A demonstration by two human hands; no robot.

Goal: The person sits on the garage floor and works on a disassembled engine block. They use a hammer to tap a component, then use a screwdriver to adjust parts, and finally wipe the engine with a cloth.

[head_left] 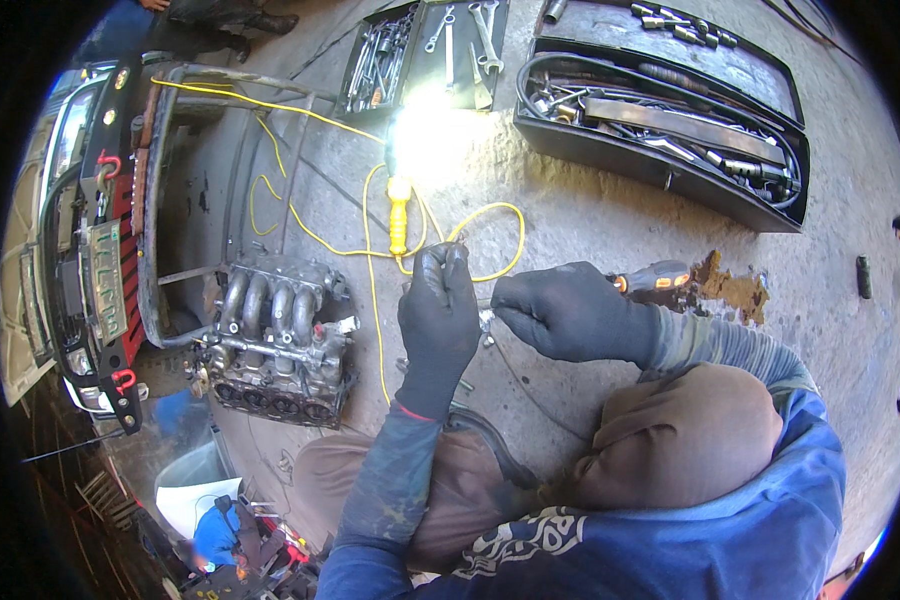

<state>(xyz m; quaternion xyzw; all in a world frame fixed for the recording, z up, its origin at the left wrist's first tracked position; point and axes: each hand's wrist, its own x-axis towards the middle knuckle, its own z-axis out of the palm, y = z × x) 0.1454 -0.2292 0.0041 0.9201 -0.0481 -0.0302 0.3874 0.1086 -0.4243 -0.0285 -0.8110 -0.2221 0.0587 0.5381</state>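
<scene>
Gloves, dark grey, cover both my hands, which work close together above the concrete floor [590,225]. Taking the gap between them as the middle of a clock, my left hand [438,310] points up to twelve, thumb and fingers pinched narrow around a tiny piece [461,240] that peeps out at the tips; it is too small for me to tell what it is. My right hand [575,312] is curled narrow and points to nine, toward the left one; I cannot tell what, if anything, sits inside it.

Just off those right fingers, on the nine o'clock side and between my hands, shows a small shiny metal part [487,319]. I cannot tell whether I am touching it. A thin dark cable [532,388] runs from near it toward five.

At three, just beyond my right hand, lies a screwdriver [663,275] with a grey and orange handle, and past it a rusty brown patch [742,292]. Between ten and eleven is a lit work lamp [398,218], its yellow cord [522,238] looping near my left fingertips. An engine [280,345] stands near nine. Between one and two sits a long black toolbox [650,183] crammed with tools.
</scene>
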